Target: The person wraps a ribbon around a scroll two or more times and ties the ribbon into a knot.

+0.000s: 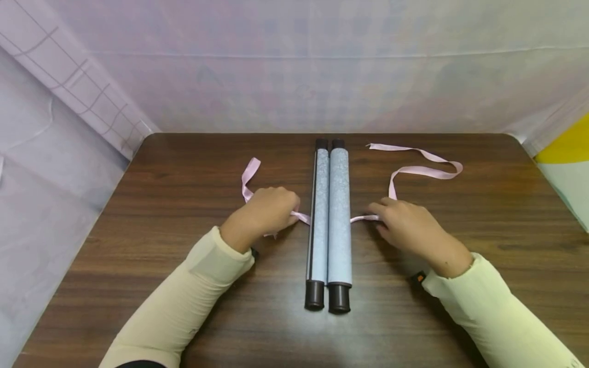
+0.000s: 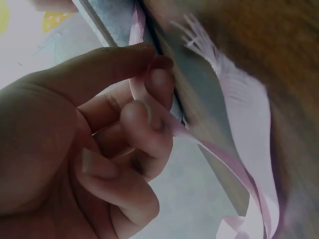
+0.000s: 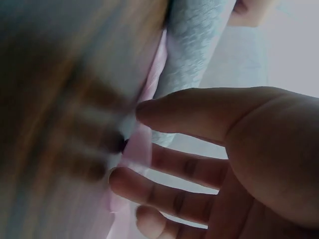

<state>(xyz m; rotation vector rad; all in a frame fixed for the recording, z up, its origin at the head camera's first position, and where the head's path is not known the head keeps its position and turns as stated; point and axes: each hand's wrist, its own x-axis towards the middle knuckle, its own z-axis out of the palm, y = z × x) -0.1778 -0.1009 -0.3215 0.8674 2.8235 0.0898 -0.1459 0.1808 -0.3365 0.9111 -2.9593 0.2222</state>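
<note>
A scroll (image 1: 339, 220), rolled into two light blue patterned rolls side by side with dark brown end knobs, lies lengthwise on the table. A pink ribbon (image 1: 428, 171) comes out from beneath it on both sides. Left of the rolls, my left hand (image 1: 267, 212) pinches the ribbon between thumb and forefinger; its frayed end (image 2: 199, 42) shows beyond the fingers in the left wrist view. On the other side, my right hand (image 1: 411, 225) holds the ribbon near the roll, thumb tip on it and the other fingers loosely bent. The ribbon passes out of sight under the rolls.
The brown wood-grain table (image 1: 152, 245) ends at the back against a pale checked cloth (image 1: 294, 76). On the right, the ribbon's long tail curves over the table in an S. White sheeting hangs at the left, and a yellow patch (image 1: 568, 140) shows at far right.
</note>
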